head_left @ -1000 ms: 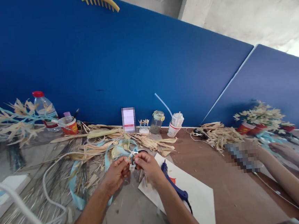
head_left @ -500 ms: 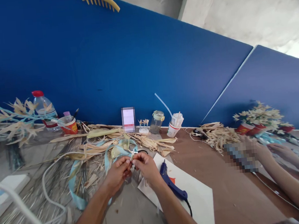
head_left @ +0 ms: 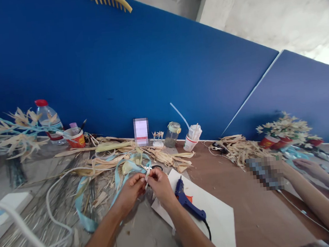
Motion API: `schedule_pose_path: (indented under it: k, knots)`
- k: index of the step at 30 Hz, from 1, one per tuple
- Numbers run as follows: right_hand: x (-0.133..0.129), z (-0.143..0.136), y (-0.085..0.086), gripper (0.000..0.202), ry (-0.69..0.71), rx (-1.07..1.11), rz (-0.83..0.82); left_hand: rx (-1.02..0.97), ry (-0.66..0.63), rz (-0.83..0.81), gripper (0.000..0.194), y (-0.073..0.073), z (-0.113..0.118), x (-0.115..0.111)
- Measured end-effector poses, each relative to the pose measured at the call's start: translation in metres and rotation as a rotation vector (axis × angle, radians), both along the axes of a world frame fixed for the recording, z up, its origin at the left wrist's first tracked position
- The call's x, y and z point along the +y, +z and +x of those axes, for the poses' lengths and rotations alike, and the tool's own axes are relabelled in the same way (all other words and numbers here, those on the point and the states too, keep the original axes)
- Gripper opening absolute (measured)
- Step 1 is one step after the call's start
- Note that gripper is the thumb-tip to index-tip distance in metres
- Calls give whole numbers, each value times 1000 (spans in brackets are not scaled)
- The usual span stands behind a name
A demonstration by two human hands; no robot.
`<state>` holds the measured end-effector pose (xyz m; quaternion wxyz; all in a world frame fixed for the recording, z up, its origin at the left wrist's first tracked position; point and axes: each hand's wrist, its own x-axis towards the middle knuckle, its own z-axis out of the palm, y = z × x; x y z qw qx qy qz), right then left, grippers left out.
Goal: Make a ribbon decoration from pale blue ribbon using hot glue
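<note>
1. Left hand (head_left: 134,187) and right hand (head_left: 161,184) pinch a pale strip (head_left: 147,173) between closed fingertips, just near of the husks (head_left: 167,158).
2. Pinch lightly: it looks thin and may tear.
3. Mind the glue gun (head_left: 182,198), just right of the right hand.

a craft workshop, it seems: dried corn husks (head_left: 170,157) litter a worktable (head_left: 258,203) beside a hot glue gun (head_left: 193,207), with potted artificial flowers (head_left: 287,127) along the partition (head_left: 104,67).

We're seeing a cream strip (head_left: 147,174), navy glue gun (head_left: 193,209), pale blue ribbon (head_left: 87,223), tan husks (head_left: 169,156), plus a yellow-patched red cup (head_left: 78,142)
</note>
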<state>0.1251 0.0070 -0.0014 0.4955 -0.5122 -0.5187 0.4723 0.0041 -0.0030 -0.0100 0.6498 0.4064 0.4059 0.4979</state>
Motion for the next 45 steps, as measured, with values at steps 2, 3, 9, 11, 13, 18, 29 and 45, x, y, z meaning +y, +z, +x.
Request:
schedule_pose_path:
  k: [2,3,9,11,13,18,29,45]
  knots:
    - [0,0,0,8,-9,-23,7,-7,4,-9,29,1,0,-1]
    - [1,0,0,8,-9,-32,8,-14,8,-12,30,1,1,-1]
    - [-2,-1,2,7,25,-4,-4,-55,30,-49,36,8,1,-5]
    - [-3,-1,3,7,40,18,3,-57,24,-56,37,10,1,-4]
    - [-3,0,4,9,66,52,12,-70,13,-51,37,11,1,-4]
    - [-5,2,10,9,157,187,-4,-156,11,-44,37,14,-1,-5]
    - [0,5,9,10,224,349,-82,-248,-122,-141,36,17,-6,-5]
    - [2,5,4,10,195,209,-23,-181,-49,-120,41,14,-2,-3]
